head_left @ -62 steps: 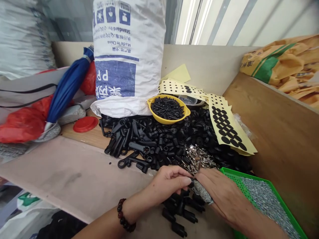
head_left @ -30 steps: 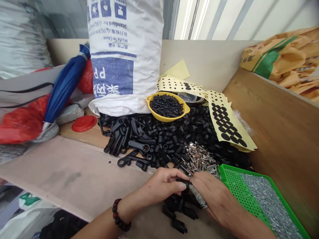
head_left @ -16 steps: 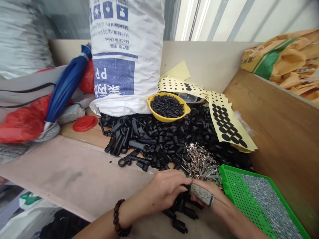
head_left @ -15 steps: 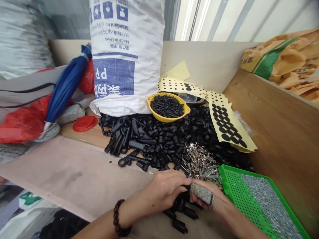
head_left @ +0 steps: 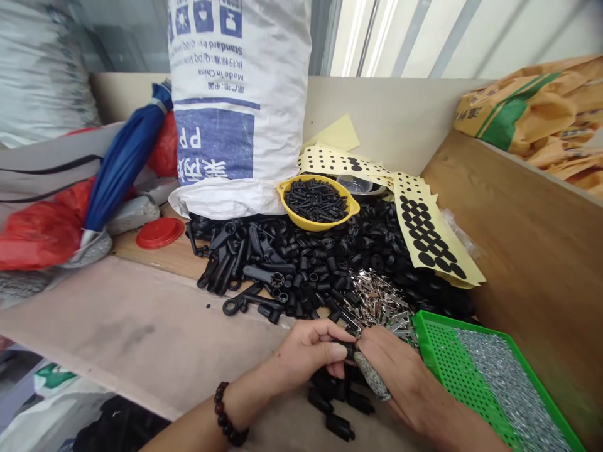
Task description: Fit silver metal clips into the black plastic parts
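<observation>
My left hand (head_left: 313, 351) is closed, pinching a small black plastic part (head_left: 349, 349) between thumb and fingers. My right hand (head_left: 400, 380) is curled against it from the other side. A grey speckled, cloth-like oblong piece (head_left: 373, 376) lies in my right hand, its end meeting the black part; what it is exactly I cannot make out. Under my hands several black cylindrical pieces (head_left: 339, 427) lie on the pinkish table cover (head_left: 198, 351). Just beyond my fingers is a heap of small shiny metal pieces (head_left: 384, 301).
A wide pile of black plastic parts (head_left: 268, 251) spreads behind. On it sit a yellow bowl (head_left: 318, 226) of black ridged pieces and sheets of black round stickers (head_left: 428, 232). To the right stand a green tray (head_left: 471, 376) of metal bits and a wooden panel (head_left: 518, 226). A white sack (head_left: 277, 113) rises behind.
My right hand has turned over, its back now facing up, and the grey speckled piece has tilted with it. My left fingers have shifted, showing the thumb on the black part.
</observation>
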Available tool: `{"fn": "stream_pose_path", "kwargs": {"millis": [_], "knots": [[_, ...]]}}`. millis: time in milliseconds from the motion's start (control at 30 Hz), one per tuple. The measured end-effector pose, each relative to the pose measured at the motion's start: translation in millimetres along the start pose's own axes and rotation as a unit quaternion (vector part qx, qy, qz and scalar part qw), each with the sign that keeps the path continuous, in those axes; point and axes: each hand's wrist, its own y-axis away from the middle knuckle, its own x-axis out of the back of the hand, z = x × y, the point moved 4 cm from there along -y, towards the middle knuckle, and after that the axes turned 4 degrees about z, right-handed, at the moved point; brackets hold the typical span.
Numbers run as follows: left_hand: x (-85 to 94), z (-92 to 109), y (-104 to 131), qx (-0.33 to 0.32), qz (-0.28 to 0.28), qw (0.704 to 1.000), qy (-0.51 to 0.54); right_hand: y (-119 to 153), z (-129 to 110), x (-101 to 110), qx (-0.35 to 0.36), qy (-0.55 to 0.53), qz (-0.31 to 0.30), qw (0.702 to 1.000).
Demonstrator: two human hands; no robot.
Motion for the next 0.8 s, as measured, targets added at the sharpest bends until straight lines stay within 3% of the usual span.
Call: {"fn": "stream_pose_path", "kwargs": {"millis": [167, 300, 400, 500, 600, 667, 800], "knots": [[1.9, -4, 0, 0.006, 0.018, 0.998, 0.061, 1, 1, -1, 0.002, 0.021, 0.005, 1.000], [1.8, -1, 0, 0.008, 0.017, 1.000, 0.016, -2, 0, 4, -0.030, 0.001, -0.058, 0.998], [1.2, 4, 1, -0.023, 0.015, 0.999, -0.043, -4, 1, 7, -0.098, -0.092, -0.101, 0.986], [0.3, 15, 7, -0.127, 0.028, 0.977, -0.171, 0, 6, 2, -0.234, -0.241, -0.120, 0.934], [-4.2, 26, 15, -0.259, 0.012, 0.915, -0.310, 12, 15, -16, -0.395, -0.370, -0.104, 0.835], [-7.0, 29, 20, -0.310, -0.012, 0.880, -0.361, 19, 18, -29, -0.450, -0.414, -0.099, 0.785], [-8.8, 33, 20, -0.332, -0.036, 0.856, -0.394, 21, 18, -39, -0.471, -0.430, -0.089, 0.765]]}}
